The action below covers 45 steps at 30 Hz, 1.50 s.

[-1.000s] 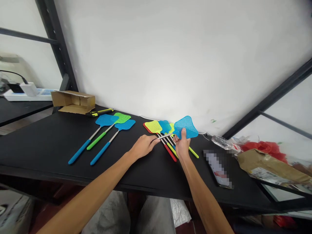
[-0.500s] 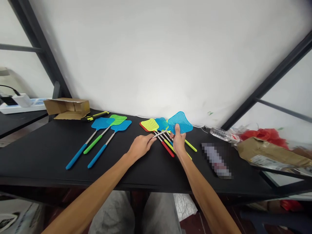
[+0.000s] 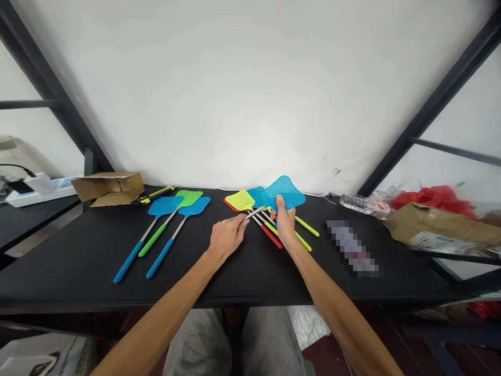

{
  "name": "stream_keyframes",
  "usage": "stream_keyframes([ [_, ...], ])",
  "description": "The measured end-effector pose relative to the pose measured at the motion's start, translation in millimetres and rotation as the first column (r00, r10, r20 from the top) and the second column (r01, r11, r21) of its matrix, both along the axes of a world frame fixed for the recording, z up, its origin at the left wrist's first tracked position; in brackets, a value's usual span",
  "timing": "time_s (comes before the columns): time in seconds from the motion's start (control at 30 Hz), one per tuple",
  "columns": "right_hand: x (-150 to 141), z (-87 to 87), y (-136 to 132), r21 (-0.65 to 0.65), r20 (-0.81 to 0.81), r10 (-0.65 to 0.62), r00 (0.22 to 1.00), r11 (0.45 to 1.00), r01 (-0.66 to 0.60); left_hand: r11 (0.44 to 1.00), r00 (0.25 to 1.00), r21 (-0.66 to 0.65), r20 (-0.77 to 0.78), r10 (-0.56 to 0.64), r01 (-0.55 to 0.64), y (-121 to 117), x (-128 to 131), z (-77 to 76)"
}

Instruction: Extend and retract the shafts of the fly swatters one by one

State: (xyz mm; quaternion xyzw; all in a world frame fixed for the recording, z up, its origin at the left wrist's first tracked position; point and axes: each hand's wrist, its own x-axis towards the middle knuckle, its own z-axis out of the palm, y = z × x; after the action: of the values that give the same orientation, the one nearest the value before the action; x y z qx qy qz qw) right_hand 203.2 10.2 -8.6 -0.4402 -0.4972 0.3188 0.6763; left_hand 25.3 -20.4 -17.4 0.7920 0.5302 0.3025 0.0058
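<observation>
A blue fly swatter point(image 3: 287, 192) is held in both of my hands above the dark table. My right hand point(image 3: 285, 222) grips the lower part of its mesh head, thumb on top. Closed around its thin metal shaft, my left hand point(image 3: 229, 235) hides whatever part of the handle is there. Behind and beneath lie several more swatters: a yellow one point(image 3: 240, 200) over a red one point(image 3: 230, 206), another blue head point(image 3: 256, 195), and yellow handles point(image 3: 307, 226) to the right of my right wrist. Their overlapping parts are partly covered.
On the left of the black table point(image 3: 78, 250) lie two blue swatters point(image 3: 159, 263) and a green one point(image 3: 190, 198). Behind them are an open cardboard box point(image 3: 113, 188) and a yellow-black tool point(image 3: 156, 195). A pixelated object point(image 3: 352, 248) and a brown package point(image 3: 442, 224) are at right.
The camera view has tilted a little, shifting the whole scene. Both hands keep their hold on the blue swatter, with hardly any change in position.
</observation>
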Motion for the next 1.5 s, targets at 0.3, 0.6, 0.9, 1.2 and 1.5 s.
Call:
stream_keyframes([
  [0.3, -34, 4.6, -21, 0.106, 0.392, 0.178, 0.903, 0.966, -0.236, 0.956, 0.899, -0.138, 0.396, -0.186, 0.258, 1, 1, 10.7],
  [0.6, -16, 2.6, -14, 0.07, 0.413, -0.056, 0.909, 0.997, 0.029, 0.97, 0.975, -0.105, 0.053, -0.215, 0.219, -1, -2, 13.7],
  [0.9, -9, 3.1, -17, -0.025, 0.821, -0.111, 0.561, 0.973, 0.228, 0.964, 0.97, -0.115, -0.015, -0.244, 0.241, 0, -4, 12.4],
  [1.2, -8, 1.3, -18, 0.021, 0.871, -0.107, 0.479, 0.983, 0.181, 0.971, 0.976, -0.112, -0.024, -0.214, 0.211, 2, -8, 13.6],
  [1.5, -15, -4.4, -24, 0.079, 0.921, -0.096, 0.378, 0.995, 0.059, 0.818, 0.817, 0.034, -0.036, 0.576, -0.575, 24, -58, 16.0],
])
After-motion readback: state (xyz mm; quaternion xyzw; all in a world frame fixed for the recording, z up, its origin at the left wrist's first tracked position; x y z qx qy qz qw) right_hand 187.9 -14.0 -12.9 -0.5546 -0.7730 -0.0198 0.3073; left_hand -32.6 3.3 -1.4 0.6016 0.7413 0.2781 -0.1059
